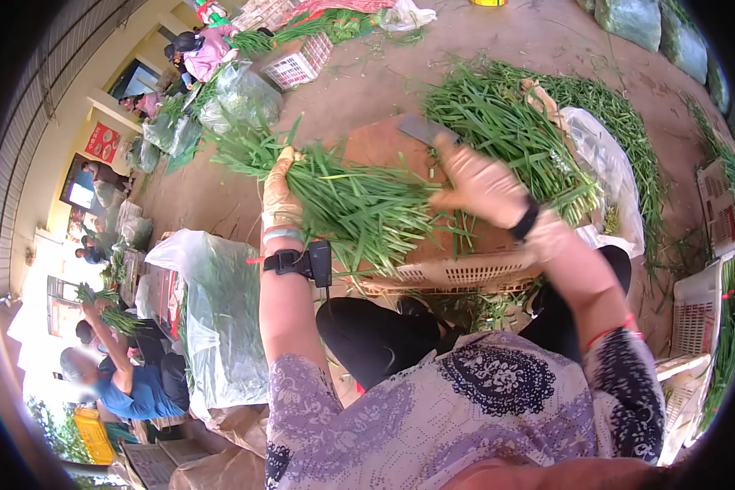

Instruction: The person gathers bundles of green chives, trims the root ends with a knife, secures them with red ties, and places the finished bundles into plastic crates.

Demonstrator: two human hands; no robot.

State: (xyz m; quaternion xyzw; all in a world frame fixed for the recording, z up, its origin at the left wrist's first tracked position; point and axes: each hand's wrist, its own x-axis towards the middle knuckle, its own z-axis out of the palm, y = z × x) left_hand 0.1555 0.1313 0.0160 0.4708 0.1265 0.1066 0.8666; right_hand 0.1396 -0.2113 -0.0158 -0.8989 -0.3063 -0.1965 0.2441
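Note:
My left hand (pixel 279 192), in a thin pale glove, is closed round a large bunch of garlic chives (pixel 359 200). Their leafy ends point left and the cut stalk ends point right. In my right hand (pixel 486 188), also gloved, is a knife whose wide flat blade (pixel 423 129) points up and left; its handle is mostly hidden by my fingers. Both hands are above a brown board (pixel 376 139) resting on a plastic basket (pixel 457 273). The blade is just right of the bunch, beside a big pile of loose garlic chives (pixel 506 122).
A clear plastic bag (pixel 600 155) lies under the pile's right side. To my left stands a large plastic-wrapped bundle (pixel 224 327). White crates (pixel 694 314) with greens are at the right. Several people work at the left, one in a blue shirt (pixel 147 396). Scattered leaves cover the floor.

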